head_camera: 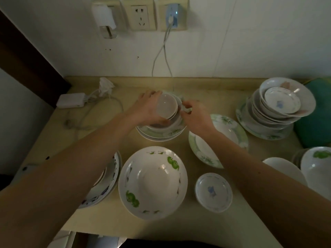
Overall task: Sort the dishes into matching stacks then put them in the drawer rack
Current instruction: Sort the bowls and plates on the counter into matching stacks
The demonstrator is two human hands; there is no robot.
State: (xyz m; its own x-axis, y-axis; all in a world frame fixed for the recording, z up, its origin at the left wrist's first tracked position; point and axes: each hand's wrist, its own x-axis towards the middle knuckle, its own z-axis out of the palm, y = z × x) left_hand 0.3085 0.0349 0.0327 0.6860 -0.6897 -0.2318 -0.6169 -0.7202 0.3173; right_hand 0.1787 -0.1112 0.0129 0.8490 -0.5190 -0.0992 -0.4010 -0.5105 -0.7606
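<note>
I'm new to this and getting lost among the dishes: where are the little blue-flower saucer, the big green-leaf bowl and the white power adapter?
blue-flower saucer (pixel 213 192), head view, inner base
green-leaf bowl (pixel 152 183), head view, inner well
white power adapter (pixel 71 100), head view, top face

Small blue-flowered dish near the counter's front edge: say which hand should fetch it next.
Right. The dish lies beside the right forearm, while the left hand grips small bowls; the right hand only pinches that stack's edge.
</note>
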